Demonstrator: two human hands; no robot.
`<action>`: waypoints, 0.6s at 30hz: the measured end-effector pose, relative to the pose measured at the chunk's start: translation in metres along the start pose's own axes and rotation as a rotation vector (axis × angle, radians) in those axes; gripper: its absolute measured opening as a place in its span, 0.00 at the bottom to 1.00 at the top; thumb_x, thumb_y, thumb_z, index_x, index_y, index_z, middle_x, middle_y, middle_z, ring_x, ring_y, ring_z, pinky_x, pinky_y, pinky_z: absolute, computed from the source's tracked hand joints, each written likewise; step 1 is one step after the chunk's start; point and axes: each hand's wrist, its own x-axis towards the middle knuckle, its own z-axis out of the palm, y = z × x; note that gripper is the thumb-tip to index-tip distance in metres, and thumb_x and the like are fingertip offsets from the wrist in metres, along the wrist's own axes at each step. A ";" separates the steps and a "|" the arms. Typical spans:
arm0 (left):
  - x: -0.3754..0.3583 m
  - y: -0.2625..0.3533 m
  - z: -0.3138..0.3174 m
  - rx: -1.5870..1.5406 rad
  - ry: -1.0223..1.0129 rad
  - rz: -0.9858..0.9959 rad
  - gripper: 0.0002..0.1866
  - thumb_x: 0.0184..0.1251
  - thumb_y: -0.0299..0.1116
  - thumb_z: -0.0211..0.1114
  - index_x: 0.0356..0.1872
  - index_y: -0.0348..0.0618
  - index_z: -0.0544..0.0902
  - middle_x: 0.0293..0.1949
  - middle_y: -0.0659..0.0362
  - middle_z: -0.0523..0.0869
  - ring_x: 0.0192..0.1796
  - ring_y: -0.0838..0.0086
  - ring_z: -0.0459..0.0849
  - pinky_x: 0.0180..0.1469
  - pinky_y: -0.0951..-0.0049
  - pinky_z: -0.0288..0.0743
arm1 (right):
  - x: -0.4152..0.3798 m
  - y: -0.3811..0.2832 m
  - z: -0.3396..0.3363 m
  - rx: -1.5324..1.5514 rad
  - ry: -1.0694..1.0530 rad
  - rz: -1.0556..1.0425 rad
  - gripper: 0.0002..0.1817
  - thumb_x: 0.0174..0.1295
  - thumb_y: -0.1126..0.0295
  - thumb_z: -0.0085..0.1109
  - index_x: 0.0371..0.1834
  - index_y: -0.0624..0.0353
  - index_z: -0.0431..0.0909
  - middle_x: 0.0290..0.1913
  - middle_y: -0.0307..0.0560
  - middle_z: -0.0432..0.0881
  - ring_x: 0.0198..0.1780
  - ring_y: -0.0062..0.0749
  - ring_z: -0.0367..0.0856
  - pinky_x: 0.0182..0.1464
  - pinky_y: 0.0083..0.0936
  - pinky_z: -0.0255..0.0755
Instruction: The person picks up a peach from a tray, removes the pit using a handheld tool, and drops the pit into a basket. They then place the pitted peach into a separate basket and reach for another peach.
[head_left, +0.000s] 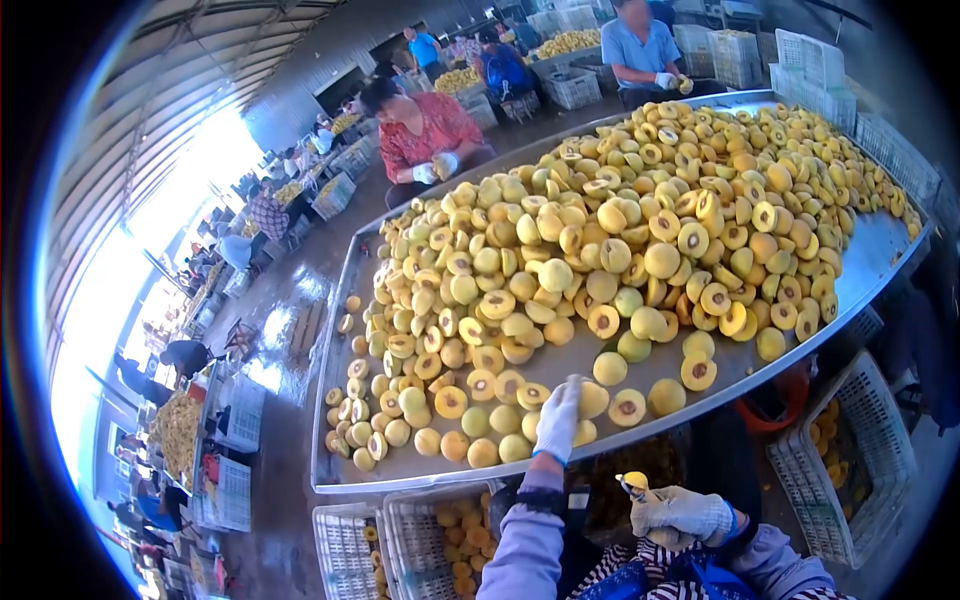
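Observation:
My left hand (558,420), in a white glove, reaches over the near edge of the metal table (760,372). Its fingers are stretched out beside a yellow peach half (593,400) and appear to touch it; the thumb side is partly hidden. Close to my body, below the table edge, my right hand (682,516), also gloved, is closed around a small tool with a yellow, rounded end (633,482). Most of that tool is hidden in the fist. A large heap of halved peaches (560,275) covers much of the table, some showing brown pit centres.
Crates of peach pieces stand below the table, at my left (420,545) and at my right (850,460). Across the table sit a person in a red patterned top (425,130) and one in a blue shirt (640,50). A raised rim edges the table.

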 end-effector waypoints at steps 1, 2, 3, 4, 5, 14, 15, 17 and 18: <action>-0.010 0.008 0.003 -0.445 0.002 -0.070 0.25 0.80 0.50 0.51 0.55 0.36 0.82 0.50 0.57 0.85 0.52 0.71 0.83 0.55 0.72 0.77 | 0.005 0.003 -0.003 -0.021 -0.008 -0.002 0.11 0.70 0.58 0.58 0.40 0.53 0.75 0.19 0.33 0.70 0.14 0.14 0.62 0.15 0.15 0.54; -0.024 0.018 0.000 -0.476 -0.021 -0.026 0.24 0.80 0.48 0.51 0.55 0.36 0.81 0.51 0.57 0.85 0.52 0.71 0.83 0.56 0.72 0.77 | 0.010 0.006 -0.006 -0.040 -0.017 -0.003 0.12 0.70 0.57 0.57 0.40 0.53 0.75 0.20 0.33 0.71 0.15 0.14 0.63 0.15 0.15 0.55; -0.044 0.034 -0.002 -0.507 -0.045 0.018 0.23 0.79 0.46 0.52 0.56 0.35 0.81 0.52 0.56 0.85 0.52 0.70 0.83 0.57 0.72 0.77 | 0.011 0.002 -0.003 -0.094 0.031 0.002 0.11 0.70 0.57 0.58 0.40 0.53 0.75 0.20 0.32 0.71 0.15 0.14 0.63 0.16 0.15 0.56; -0.062 0.046 -0.002 -0.538 -0.072 0.062 0.22 0.79 0.45 0.52 0.56 0.34 0.80 0.52 0.56 0.85 0.53 0.69 0.83 0.57 0.72 0.76 | 0.013 -0.003 0.004 -0.147 0.082 0.007 0.11 0.70 0.57 0.58 0.41 0.52 0.75 0.21 0.32 0.71 0.16 0.14 0.64 0.17 0.15 0.57; -0.076 0.049 0.000 -0.276 -0.077 0.319 0.21 0.79 0.42 0.52 0.57 0.34 0.80 0.53 0.55 0.84 0.53 0.70 0.83 0.58 0.72 0.76 | 0.013 -0.008 0.010 -0.198 0.133 0.014 0.11 0.70 0.58 0.58 0.42 0.52 0.75 0.21 0.32 0.72 0.16 0.14 0.65 0.18 0.15 0.58; -0.136 0.069 -0.005 -0.218 0.086 0.311 0.17 0.79 0.33 0.53 0.59 0.33 0.78 0.56 0.52 0.83 0.54 0.71 0.82 0.60 0.69 0.75 | -0.005 -0.018 0.024 -0.018 0.277 -0.217 0.10 0.69 0.60 0.61 0.43 0.53 0.75 0.19 0.34 0.73 0.14 0.16 0.67 0.16 0.15 0.59; -0.146 0.075 0.002 -0.281 0.076 0.337 0.17 0.79 0.32 0.53 0.59 0.32 0.76 0.58 0.51 0.82 0.56 0.70 0.81 0.63 0.69 0.73 | -0.005 -0.019 0.026 0.001 0.279 -0.237 0.10 0.69 0.60 0.61 0.41 0.52 0.74 0.18 0.34 0.73 0.14 0.16 0.67 0.16 0.15 0.59; -0.156 0.072 0.012 -0.299 -0.002 0.489 0.17 0.78 0.26 0.52 0.63 0.30 0.73 0.61 0.48 0.80 0.60 0.69 0.80 0.67 0.67 0.71 | -0.003 -0.020 0.030 0.079 0.294 -0.313 0.10 0.70 0.59 0.60 0.40 0.52 0.73 0.18 0.35 0.73 0.13 0.17 0.67 0.15 0.16 0.58; -0.163 0.068 0.019 -0.165 0.028 0.596 0.18 0.77 0.25 0.52 0.63 0.29 0.73 0.62 0.48 0.80 0.62 0.66 0.79 0.68 0.67 0.69 | -0.002 -0.018 0.032 0.137 0.310 -0.370 0.11 0.70 0.59 0.59 0.40 0.52 0.73 0.17 0.36 0.73 0.12 0.17 0.67 0.14 0.16 0.58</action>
